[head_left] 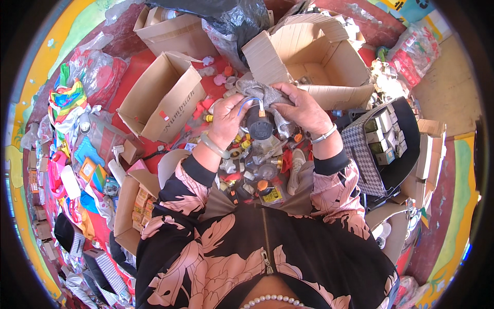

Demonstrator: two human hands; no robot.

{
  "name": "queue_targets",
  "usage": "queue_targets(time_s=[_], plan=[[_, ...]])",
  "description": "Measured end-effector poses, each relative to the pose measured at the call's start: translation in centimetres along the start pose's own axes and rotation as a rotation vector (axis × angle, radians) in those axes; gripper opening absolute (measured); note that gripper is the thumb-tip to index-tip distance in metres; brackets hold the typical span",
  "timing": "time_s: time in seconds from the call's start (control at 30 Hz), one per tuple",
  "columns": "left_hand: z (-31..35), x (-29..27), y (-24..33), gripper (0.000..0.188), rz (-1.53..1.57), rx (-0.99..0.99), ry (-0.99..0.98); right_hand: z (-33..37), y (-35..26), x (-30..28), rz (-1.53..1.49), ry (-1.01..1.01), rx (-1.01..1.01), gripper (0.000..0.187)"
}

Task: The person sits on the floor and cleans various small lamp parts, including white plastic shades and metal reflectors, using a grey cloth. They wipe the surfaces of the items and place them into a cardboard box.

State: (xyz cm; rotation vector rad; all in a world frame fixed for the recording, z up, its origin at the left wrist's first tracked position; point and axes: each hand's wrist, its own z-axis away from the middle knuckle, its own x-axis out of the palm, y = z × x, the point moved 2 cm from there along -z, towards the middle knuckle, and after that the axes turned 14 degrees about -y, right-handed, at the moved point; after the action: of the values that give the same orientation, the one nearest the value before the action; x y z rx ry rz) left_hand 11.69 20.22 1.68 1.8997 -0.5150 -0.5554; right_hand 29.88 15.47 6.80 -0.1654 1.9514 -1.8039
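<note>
In front of my chest, both hands are raised around a dark grey round part [260, 127] with a blue wire and a small pale connector [261, 111]. My left hand [227, 117] is closed at its left side, by the blue wire. With its fingers bent, my right hand [302, 109] grips a crumpled grey cloth [263, 93], which lies over the part's far side. A fold of the cloth hangs below my right fingers. Fingertips of both hands are partly hidden behind the part and cloth.
Beneath my hands, several small yellow, white and orange plastic pieces litter the floor around a pale shoe [297, 172]. Open cardboard boxes stand at far left [180, 110] and far right [321, 95]. A checked box [355, 139] with small cartons is at right. Colourful goods [69, 98] crowd the left.
</note>
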Motion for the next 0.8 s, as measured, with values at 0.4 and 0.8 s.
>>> queue_targets(time_s=[0.4, 0.8], plan=[[-0.2, 1.3, 0.9, 0.011, -0.257, -0.01, -0.375, 0.7, 0.6, 0.8, 0.382, -0.135, 0.136, 0.031], [-0.5, 1.1, -0.6, 0.022, 0.629, -0.135, -0.133, -0.8, 3.4, 0.7, -0.839, 0.448, -0.418, 0.029]])
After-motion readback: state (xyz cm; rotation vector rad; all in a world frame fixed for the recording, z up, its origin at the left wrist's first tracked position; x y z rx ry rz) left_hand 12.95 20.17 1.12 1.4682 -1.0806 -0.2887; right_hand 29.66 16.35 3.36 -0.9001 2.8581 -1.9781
